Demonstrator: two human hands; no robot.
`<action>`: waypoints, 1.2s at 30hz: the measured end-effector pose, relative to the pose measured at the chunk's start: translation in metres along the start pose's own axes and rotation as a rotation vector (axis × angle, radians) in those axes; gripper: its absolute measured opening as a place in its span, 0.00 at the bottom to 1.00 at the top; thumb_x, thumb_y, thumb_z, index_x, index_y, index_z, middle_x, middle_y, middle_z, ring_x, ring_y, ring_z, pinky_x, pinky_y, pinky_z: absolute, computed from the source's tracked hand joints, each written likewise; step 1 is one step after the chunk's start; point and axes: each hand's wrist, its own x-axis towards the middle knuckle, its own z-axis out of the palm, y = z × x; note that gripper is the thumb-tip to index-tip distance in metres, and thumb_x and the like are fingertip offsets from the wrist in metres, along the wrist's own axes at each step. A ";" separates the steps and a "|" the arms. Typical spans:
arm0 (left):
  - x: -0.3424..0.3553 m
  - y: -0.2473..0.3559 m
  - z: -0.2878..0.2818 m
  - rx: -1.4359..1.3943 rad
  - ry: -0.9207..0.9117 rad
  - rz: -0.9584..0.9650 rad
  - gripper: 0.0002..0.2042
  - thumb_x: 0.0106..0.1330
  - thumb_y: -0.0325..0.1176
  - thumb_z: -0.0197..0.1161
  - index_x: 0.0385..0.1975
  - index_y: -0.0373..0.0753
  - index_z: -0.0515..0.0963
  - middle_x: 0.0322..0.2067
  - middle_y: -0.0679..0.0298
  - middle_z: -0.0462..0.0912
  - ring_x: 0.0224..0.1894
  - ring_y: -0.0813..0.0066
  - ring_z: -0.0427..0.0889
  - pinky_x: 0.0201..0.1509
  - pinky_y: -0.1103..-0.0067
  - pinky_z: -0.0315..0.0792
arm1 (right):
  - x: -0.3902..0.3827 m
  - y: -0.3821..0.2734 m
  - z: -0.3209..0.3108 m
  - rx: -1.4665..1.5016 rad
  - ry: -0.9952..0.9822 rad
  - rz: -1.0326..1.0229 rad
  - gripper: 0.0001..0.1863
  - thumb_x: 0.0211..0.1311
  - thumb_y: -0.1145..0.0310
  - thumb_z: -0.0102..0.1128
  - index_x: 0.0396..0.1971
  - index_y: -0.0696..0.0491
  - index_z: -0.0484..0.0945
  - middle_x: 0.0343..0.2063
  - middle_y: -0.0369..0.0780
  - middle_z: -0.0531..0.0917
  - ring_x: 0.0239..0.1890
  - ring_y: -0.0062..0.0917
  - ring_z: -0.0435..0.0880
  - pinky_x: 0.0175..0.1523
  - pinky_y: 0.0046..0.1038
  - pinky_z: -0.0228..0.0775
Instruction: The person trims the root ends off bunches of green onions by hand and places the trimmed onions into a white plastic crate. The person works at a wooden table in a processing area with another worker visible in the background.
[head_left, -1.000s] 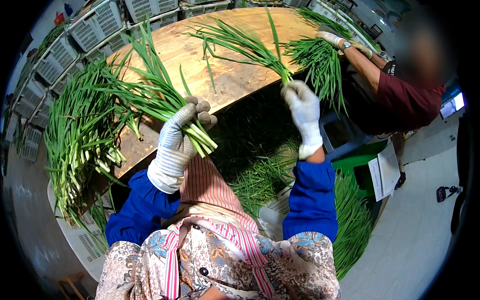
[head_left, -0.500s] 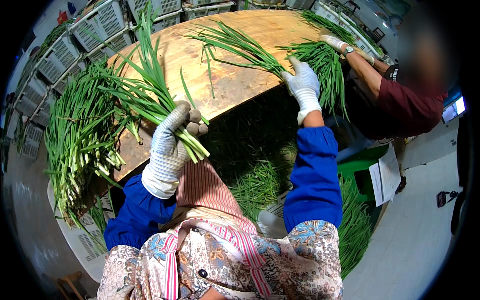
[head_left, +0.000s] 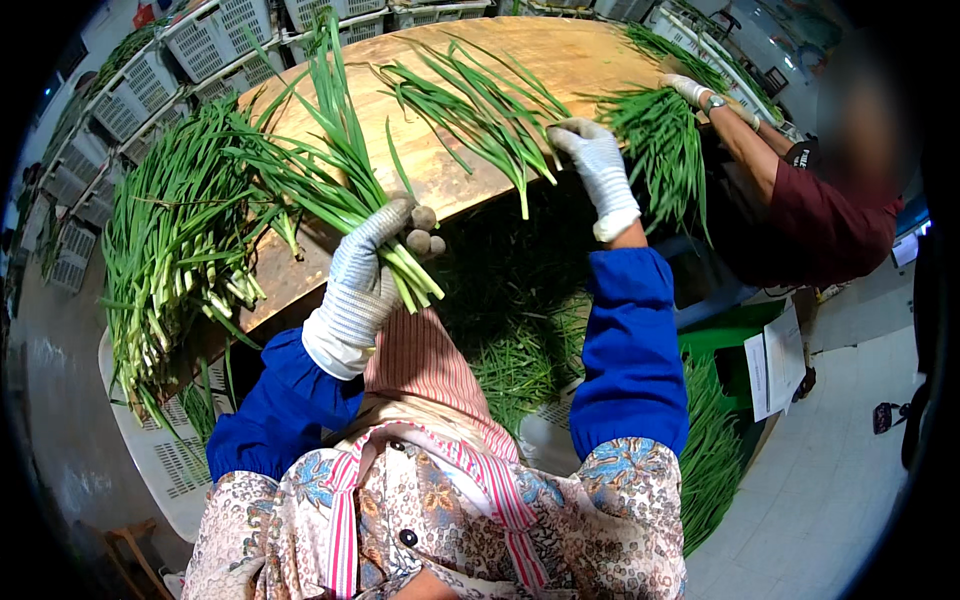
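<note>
My left hand (head_left: 362, 275), in a pale knitted glove with darkened fingertips, is closed around a bunch of garlic chives (head_left: 345, 160). Their pale cut ends stick out below the fist, and the leaves fan up over the table. At the table's near edge, my gloved right hand (head_left: 600, 175) has its fingertips pinched on a thin chive stem, beside a loose spread of garlic chives (head_left: 475, 120) lying on the wood. A thick heap of chives (head_left: 175, 240) covers the table's left end, stems toward me and overhanging the edge.
The curved wooden table (head_left: 400, 55) spans the front. A co-worker's gloved hand (head_left: 685, 88) rests on another chive pile (head_left: 655, 135) at the right. White crates (head_left: 220, 40) line the back and left. Below lie leaf scraps (head_left: 520, 375), more greens (head_left: 710, 450) and a green bin (head_left: 725, 340).
The chives that my right hand gripped now lie spread on the table, mostly out of its fingers. My left hand still holds its bunch. The view has shifted slightly.
</note>
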 end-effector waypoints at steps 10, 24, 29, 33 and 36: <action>0.005 -0.012 -0.006 -0.035 -0.031 -0.046 0.08 0.62 0.28 0.58 0.41 0.36 0.73 0.32 0.60 0.76 0.26 0.71 0.78 0.40 0.70 0.76 | -0.055 -0.026 0.009 0.331 0.059 0.012 0.17 0.55 0.62 0.63 0.34 0.62 0.77 0.24 0.36 0.80 0.23 0.16 0.74 0.29 0.19 0.65; 0.014 -0.046 0.005 0.223 0.117 -0.084 0.11 0.58 0.30 0.60 0.37 0.29 0.77 0.28 0.59 0.81 0.29 0.69 0.81 0.34 0.76 0.78 | -0.185 -0.039 0.047 0.544 -0.314 0.095 0.10 0.50 0.81 0.60 0.34 0.58 0.78 0.29 0.33 0.80 0.34 0.16 0.76 0.44 0.19 0.69; 0.025 -0.018 0.004 0.095 0.142 0.071 0.12 0.60 0.29 0.59 0.40 0.29 0.73 0.35 0.55 0.79 0.34 0.65 0.80 0.44 0.70 0.76 | -0.194 0.001 0.005 0.117 -0.710 0.215 0.09 0.50 0.74 0.59 0.34 0.58 0.79 0.29 0.35 0.81 0.32 0.16 0.77 0.41 0.19 0.70; 0.020 -0.015 -0.004 0.081 0.030 0.103 0.12 0.58 0.26 0.60 0.41 0.35 0.70 0.31 0.61 0.75 0.34 0.71 0.75 0.46 0.71 0.73 | -0.160 0.005 -0.015 -0.329 -0.228 -0.044 0.11 0.53 0.71 0.59 0.36 0.58 0.80 0.27 0.39 0.82 0.29 0.18 0.79 0.37 0.22 0.71; 0.014 -0.013 -0.006 0.152 0.034 0.153 0.13 0.57 0.23 0.59 0.43 0.34 0.70 0.32 0.56 0.77 0.31 0.65 0.79 0.38 0.70 0.77 | -0.116 -0.031 0.017 -0.268 0.046 0.040 0.14 0.53 0.63 0.61 0.36 0.56 0.80 0.31 0.44 0.82 0.33 0.29 0.80 0.39 0.27 0.72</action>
